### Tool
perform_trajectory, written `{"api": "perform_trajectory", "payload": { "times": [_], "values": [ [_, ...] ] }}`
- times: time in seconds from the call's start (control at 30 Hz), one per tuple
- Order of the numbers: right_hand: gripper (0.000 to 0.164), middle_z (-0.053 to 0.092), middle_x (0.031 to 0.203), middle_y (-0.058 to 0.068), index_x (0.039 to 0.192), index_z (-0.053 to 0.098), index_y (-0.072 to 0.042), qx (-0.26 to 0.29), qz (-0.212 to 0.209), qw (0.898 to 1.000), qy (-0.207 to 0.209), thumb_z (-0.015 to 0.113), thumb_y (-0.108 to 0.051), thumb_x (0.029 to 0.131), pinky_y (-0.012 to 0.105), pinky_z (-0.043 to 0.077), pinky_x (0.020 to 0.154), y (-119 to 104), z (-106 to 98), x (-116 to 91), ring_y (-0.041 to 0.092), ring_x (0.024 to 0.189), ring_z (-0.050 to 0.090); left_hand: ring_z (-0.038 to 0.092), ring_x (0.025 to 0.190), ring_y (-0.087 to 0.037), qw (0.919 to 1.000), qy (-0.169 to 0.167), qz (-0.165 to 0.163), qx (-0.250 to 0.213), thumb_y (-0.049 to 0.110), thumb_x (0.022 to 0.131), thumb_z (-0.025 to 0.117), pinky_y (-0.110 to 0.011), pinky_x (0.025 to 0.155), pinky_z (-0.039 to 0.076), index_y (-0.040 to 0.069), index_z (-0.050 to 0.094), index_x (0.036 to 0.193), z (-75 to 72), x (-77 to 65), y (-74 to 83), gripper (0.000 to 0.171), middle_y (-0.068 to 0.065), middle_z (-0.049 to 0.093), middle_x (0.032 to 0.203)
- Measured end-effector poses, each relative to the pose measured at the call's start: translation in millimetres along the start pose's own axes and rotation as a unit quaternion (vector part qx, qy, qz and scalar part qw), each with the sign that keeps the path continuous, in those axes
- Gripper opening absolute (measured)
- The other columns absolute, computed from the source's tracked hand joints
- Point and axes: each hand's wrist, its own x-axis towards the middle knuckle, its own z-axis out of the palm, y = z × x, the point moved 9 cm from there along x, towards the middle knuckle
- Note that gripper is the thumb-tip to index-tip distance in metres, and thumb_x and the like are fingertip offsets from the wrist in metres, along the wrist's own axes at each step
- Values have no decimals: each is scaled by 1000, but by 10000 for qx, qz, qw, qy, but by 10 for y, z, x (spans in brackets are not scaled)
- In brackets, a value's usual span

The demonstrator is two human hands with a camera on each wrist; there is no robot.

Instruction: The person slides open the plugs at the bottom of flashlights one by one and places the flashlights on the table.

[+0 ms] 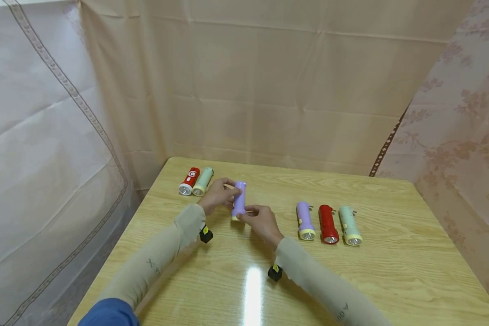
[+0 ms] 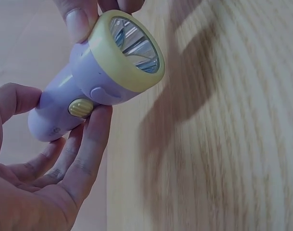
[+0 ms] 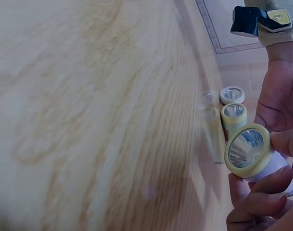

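Both hands hold one purple flashlight [image 1: 239,199] with a cream-yellow lens ring, raised over the table. My left hand [image 1: 218,194] pinches its back end between thumb and fingers; in the left wrist view the fingers lie under the barrel, close to a ribbed yellow switch [image 2: 81,108]. At the lens end, my right hand [image 1: 263,222] grips the head with thumb and fingers. The clear lens [image 3: 246,147] faces toward the wearer. Left of the hands lie a red flashlight [image 1: 189,181] with a white lens ring and a mint green flashlight [image 1: 203,181], side by side.
On the right side of the wooden table [image 1: 391,280] lie another purple flashlight [image 1: 304,217], a red one [image 1: 328,222] and a mint green one [image 1: 348,222] in a row, lenses toward the wearer. A beige cloth [image 1: 269,90] hangs behind the table's back edge.
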Motion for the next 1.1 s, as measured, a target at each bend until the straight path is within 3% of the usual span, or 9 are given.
{"api": "perform_trajectory", "payload": {
  "times": [0.5,1.1],
  "values": [
    [48,66,101,3,117,66,-12,-73,-2,10000,-65,79,-37,78,33,52,76,118,-77,-117,18,92,61,67,81,-28,9999,-134,75,-58,20,87,71,-51,79,55,6,50,123,145,-110,-43,44,-19,61,103],
    [48,67,99,5,115,65,-10,-161,-55,9998,-113,80,-34,77,33,53,77,188,-138,-209,18,90,63,66,82,-31,9988,-314,363,-121,18,88,70,-47,74,57,4,48,121,296,-221,-9,41,-20,59,104]
  ]
}}
